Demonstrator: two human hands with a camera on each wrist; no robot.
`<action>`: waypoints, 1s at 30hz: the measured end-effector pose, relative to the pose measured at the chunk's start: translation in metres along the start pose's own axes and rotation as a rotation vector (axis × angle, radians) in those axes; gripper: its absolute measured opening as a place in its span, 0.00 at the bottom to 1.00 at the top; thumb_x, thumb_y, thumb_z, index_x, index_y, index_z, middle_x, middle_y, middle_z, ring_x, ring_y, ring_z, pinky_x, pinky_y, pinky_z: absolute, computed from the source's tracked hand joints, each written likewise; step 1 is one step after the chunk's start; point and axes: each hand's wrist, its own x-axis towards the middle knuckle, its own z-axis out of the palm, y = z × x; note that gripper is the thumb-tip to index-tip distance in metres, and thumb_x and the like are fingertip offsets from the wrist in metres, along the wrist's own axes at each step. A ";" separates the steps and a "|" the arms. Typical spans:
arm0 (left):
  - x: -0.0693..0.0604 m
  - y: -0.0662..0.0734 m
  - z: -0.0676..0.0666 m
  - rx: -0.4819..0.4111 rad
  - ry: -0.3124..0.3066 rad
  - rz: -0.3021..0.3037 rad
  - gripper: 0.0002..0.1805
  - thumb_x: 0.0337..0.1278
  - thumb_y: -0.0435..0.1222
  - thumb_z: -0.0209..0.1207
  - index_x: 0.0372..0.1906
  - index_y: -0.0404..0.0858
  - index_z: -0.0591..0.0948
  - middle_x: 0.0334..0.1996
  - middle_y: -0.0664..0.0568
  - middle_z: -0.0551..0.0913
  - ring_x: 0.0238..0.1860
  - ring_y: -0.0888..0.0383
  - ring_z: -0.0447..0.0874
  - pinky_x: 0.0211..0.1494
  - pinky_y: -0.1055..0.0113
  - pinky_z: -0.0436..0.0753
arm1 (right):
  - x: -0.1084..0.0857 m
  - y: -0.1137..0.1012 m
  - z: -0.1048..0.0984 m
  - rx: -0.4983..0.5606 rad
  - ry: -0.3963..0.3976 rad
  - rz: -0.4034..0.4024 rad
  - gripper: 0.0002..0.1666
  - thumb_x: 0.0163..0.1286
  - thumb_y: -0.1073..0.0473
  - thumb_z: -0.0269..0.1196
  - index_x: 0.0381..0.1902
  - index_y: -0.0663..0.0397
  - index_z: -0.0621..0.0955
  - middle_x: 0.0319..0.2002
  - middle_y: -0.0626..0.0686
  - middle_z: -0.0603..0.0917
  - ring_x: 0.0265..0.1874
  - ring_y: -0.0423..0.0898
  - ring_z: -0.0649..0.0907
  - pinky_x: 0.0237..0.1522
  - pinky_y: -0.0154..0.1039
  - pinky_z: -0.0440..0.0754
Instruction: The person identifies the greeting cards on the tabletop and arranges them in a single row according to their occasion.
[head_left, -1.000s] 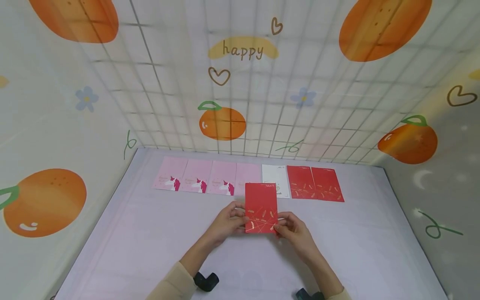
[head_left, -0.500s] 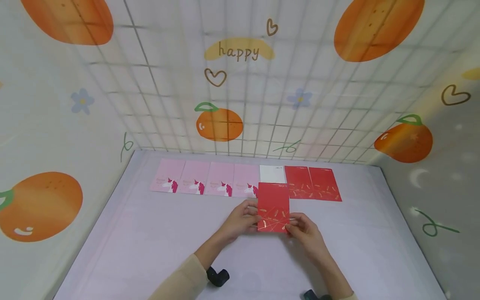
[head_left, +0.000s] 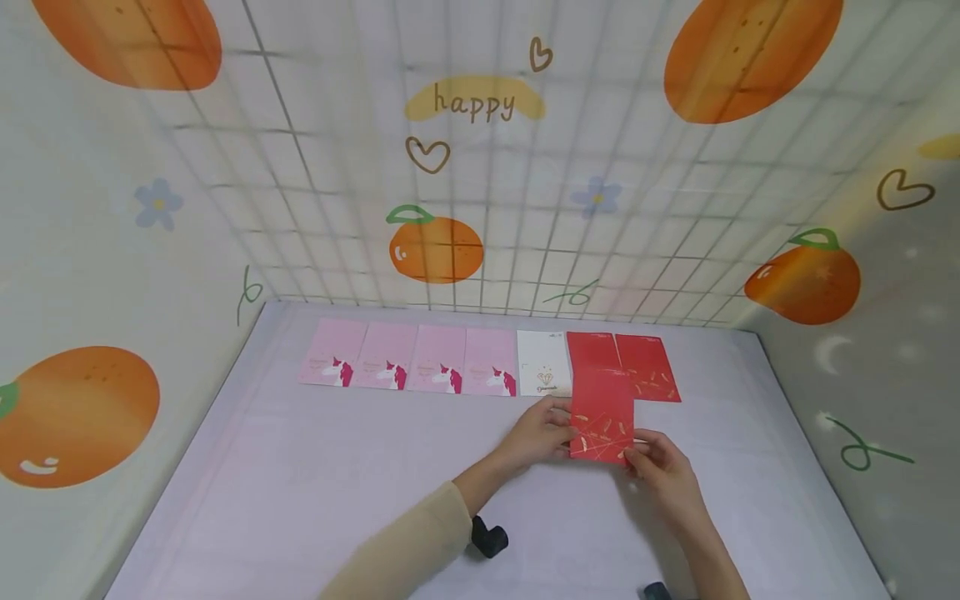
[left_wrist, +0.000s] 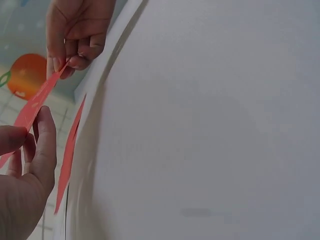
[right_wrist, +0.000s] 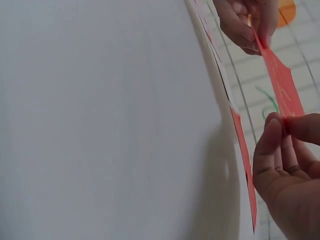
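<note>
Both hands hold up a thin red card with gold line and feather-like patterns, raised off the table. At its left edge my left hand pinches it between thumb and fingers. My right hand grips the lower right edge, and the right wrist view shows that thumb and finger meeting on the card. Two similar red cards lie behind it at the right end of a row; the held card covers part of the left one. Left of them lies a white card with a gold diamond drawing.
Several pink unicorn cards, among them the leftmost pink card, fill the row's left part. A pale cloth covers the table. A wire grid behind printed cloth rises at the back. A black angled piece sits by the left sleeve.
Both hands have carried the red card to the right, from before the pink and white cards to before the red ones. The white card and the fourth pink card are now uncovered.
</note>
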 end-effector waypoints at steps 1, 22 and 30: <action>0.003 0.000 0.005 0.003 -0.001 -0.003 0.19 0.62 0.31 0.64 0.56 0.42 0.76 0.39 0.49 0.80 0.36 0.55 0.87 0.37 0.60 0.87 | 0.000 0.001 -0.004 -0.001 0.014 0.006 0.23 0.73 0.54 0.63 0.63 0.54 0.73 0.46 0.58 0.84 0.38 0.49 0.83 0.40 0.35 0.83; 0.032 -0.008 0.059 0.057 0.032 -0.049 0.16 0.63 0.30 0.64 0.52 0.45 0.75 0.36 0.54 0.79 0.35 0.60 0.85 0.37 0.63 0.87 | 0.002 0.020 -0.040 -0.013 0.131 0.052 0.31 0.74 0.47 0.61 0.69 0.54 0.70 0.53 0.57 0.80 0.40 0.46 0.81 0.40 0.31 0.82; 0.037 -0.005 0.066 0.018 0.028 -0.044 0.18 0.63 0.31 0.64 0.55 0.43 0.75 0.36 0.55 0.79 0.35 0.59 0.86 0.36 0.61 0.87 | 0.006 0.015 -0.049 -0.022 0.143 0.069 0.31 0.76 0.45 0.58 0.70 0.53 0.69 0.55 0.58 0.78 0.44 0.47 0.81 0.42 0.31 0.82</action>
